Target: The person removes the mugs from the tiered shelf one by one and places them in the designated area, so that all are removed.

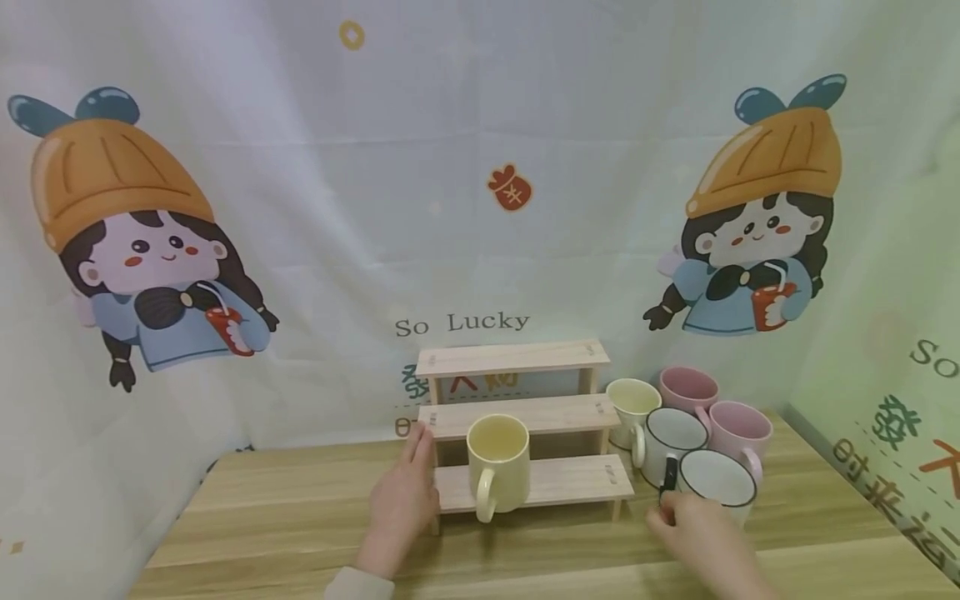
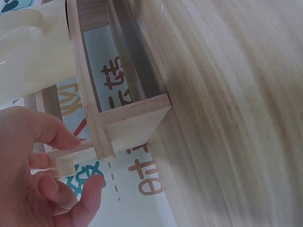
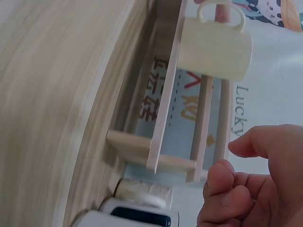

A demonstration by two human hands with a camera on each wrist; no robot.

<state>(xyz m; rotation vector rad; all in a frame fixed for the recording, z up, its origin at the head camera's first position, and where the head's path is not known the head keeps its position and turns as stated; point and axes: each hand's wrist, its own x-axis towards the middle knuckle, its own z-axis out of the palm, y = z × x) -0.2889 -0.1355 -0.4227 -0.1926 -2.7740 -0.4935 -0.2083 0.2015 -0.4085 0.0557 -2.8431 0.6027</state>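
Observation:
A pale yellow mug (image 1: 498, 471) stands upright on the lowest tier of a three-tier wooden shelf (image 1: 551, 482), its handle facing forward. At the shelf's left end is my left hand (image 1: 401, 500), fingertips by the middle tier; the left wrist view shows its fingers bent loosely beside the boards. My right hand (image 1: 705, 537) is in front of a white mug with a black rim (image 1: 720, 475), near a black handle (image 1: 669, 479). In the right wrist view, that hand (image 3: 255, 184) has loosely curled fingers, with nothing visible between them and thumb.
Right of the shelf stand another black-rimmed white mug (image 1: 663, 458), a cream mug (image 1: 626, 417) and two pink mugs (image 1: 686, 390), close together. A printed cloth (image 1: 300, 208) hangs behind the wooden table (image 1: 262, 517).

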